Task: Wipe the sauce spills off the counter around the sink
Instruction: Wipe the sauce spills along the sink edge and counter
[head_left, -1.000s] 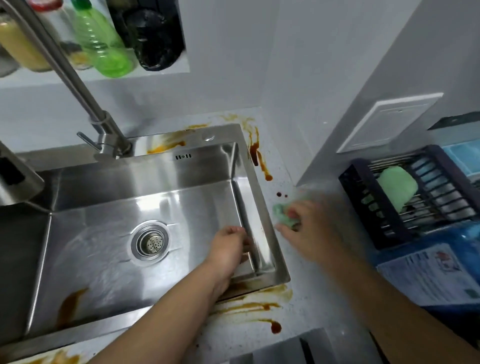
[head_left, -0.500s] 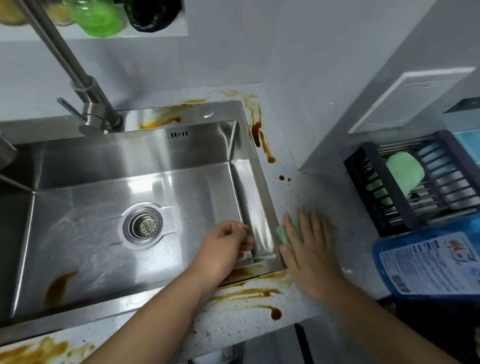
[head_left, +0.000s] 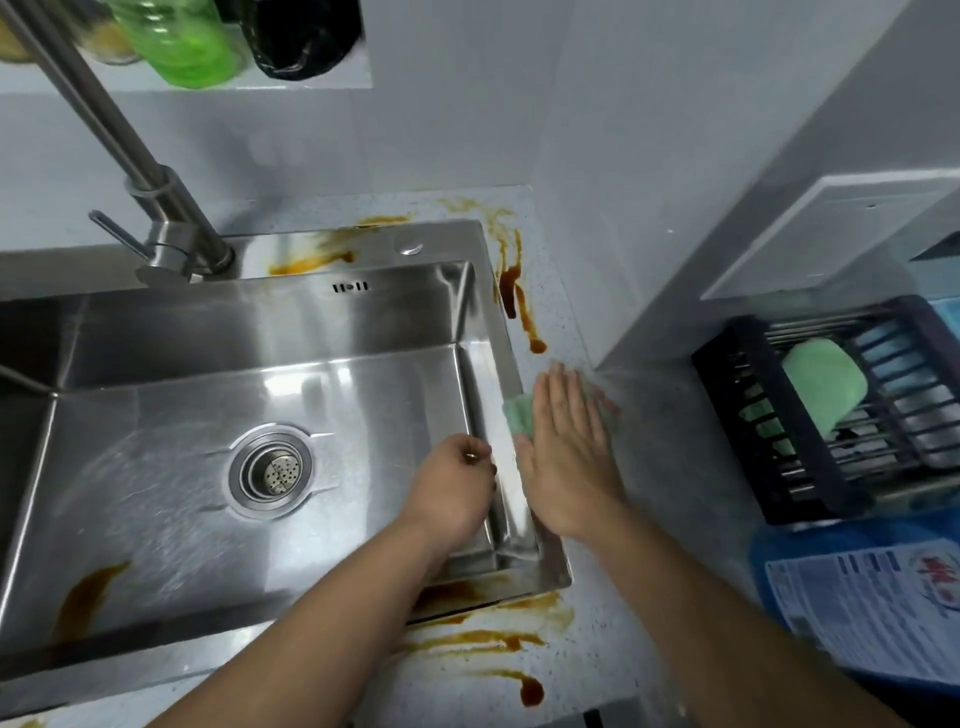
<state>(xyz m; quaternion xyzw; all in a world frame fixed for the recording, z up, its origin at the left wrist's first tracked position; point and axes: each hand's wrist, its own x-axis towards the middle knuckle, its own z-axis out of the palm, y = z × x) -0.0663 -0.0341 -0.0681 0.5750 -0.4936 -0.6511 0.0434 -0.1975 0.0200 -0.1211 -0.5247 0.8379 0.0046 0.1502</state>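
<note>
My right hand (head_left: 569, 447) lies flat with straight fingers on a green cloth (head_left: 519, 414), pressing it onto the speckled counter (head_left: 654, 525) just right of the steel sink (head_left: 260, 395). Only the cloth's left edge shows. My left hand (head_left: 452, 488) rests with curled fingers on the ledge inside the sink's right wall; whether it holds anything I cannot tell. Brown sauce streaks (head_left: 511, 291) run along the counter at the sink's far right corner. More sauce (head_left: 493, 644) lies at the near right corner, and a smear (head_left: 88, 597) sits inside the basin.
A tall faucet (head_left: 156, 208) rises at the sink's back left. A dark dish rack (head_left: 831, 410) with a green sponge stands to the right, a blue bottle (head_left: 857, 592) in front of it. Bottles stand on a shelf above. A wall corner juts out beside the cloth.
My right hand has slid the cloth away from me along the counter, up toward the sauce streak by the wall corner; small sauce drops there are gone. My left hand stays at the sink's ledge.
</note>
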